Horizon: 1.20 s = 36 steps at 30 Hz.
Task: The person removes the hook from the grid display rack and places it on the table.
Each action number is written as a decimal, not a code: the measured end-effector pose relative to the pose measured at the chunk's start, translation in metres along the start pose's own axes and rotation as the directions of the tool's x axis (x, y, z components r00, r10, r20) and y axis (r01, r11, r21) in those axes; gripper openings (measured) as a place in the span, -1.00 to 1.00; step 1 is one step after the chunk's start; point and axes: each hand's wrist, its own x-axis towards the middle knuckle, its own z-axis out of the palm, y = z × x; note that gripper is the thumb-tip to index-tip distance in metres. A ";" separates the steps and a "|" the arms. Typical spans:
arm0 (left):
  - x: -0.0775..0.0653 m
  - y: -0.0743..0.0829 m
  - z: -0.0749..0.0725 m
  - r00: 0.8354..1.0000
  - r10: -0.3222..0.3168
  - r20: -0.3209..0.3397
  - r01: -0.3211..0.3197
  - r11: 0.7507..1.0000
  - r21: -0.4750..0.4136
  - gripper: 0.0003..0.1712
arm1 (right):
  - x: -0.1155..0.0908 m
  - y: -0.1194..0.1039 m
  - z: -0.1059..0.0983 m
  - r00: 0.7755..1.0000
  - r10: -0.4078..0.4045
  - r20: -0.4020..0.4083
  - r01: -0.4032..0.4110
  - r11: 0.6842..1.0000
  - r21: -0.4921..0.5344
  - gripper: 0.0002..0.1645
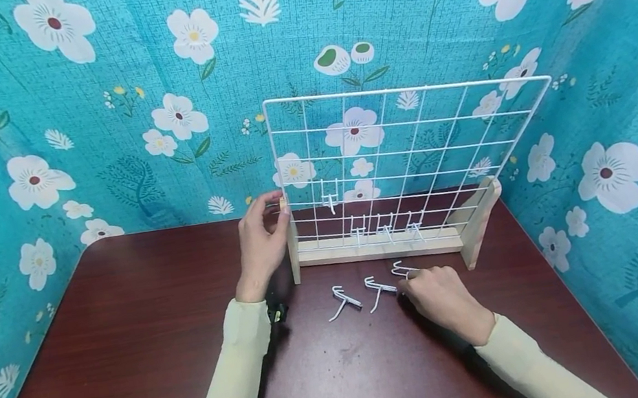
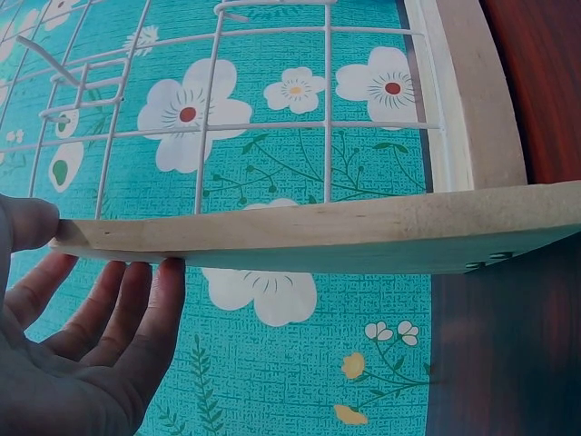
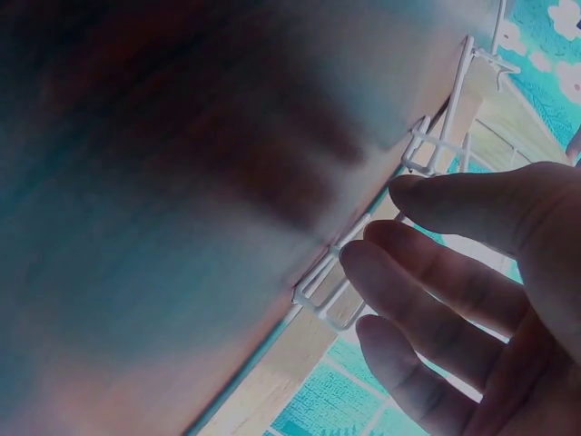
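Observation:
A white wire grid panel (image 1: pixel 407 121) stands upright in a light wooden stand. My left hand (image 1: pixel 263 239) pinches the stand's left side board (image 2: pixel 300 222), thumb on its front edge and fingers against the outer face. Over the table my right hand (image 1: pixel 444 297) has thumb and fingertips at the rightmost white metal hook (image 1: pixel 403 268); the fingers hide much of it. In the right wrist view this hook (image 3: pixel 336 309) shows beside the fingertips, with a white sliver between thumb and forefinger. Left of it lie a second hook (image 1: pixel 378 287) and a third hook (image 1: pixel 345 300).
Several hooks (image 1: pixel 385 231) hang in a low row on the grid, and another hook (image 1: pixel 329 199) hangs higher at left. A wooden crossbar (image 1: pixel 377 249) joins the side boards. The stand is at the back of a dark red-brown table (image 1: pixel 133 367), before a flowered turquoise cloth (image 1: pixel 134 61).

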 end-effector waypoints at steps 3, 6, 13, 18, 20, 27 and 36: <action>0.000 0.000 0.000 1.000 0.002 -0.005 -0.002 1.000 0.010 -0.68 | 0.000 0.000 0.002 1.000 -0.013 -0.006 0.013 1.000 -0.013 -0.81; 0.000 -0.001 0.001 1.000 0.008 -0.009 -0.008 1.000 0.019 -0.68 | 0.000 0.001 0.003 1.000 -0.026 -0.013 0.025 0.999 -0.030 -0.79; 0.000 -0.001 0.001 1.000 0.009 -0.007 -0.009 1.000 0.013 -0.67 | 0.000 -0.001 0.001 0.999 -0.032 -0.001 0.032 0.999 -0.043 -0.79; -0.001 0.000 0.000 1.000 0.004 -0.005 -0.004 1.000 0.019 -0.66 | 0.001 -0.001 0.001 0.999 -0.043 -0.002 0.042 0.998 -0.053 -0.79; -0.002 0.000 0.000 1.000 0.000 -0.004 0.000 1.000 0.021 -0.66 | 0.001 -0.002 0.001 0.999 -0.047 -0.002 0.047 0.997 -0.053 -0.80; -0.002 0.000 -0.001 1.000 0.001 -0.010 0.000 1.000 0.022 -0.67 | 0.001 -0.002 0.002 0.998 -0.061 0.006 0.061 0.997 -0.050 -0.81; -0.001 0.001 0.000 1.000 -0.006 -0.003 0.006 1.000 -0.003 -0.67 | 0.000 -0.002 0.001 0.998 -0.063 -0.008 0.062 0.997 -0.044 -0.82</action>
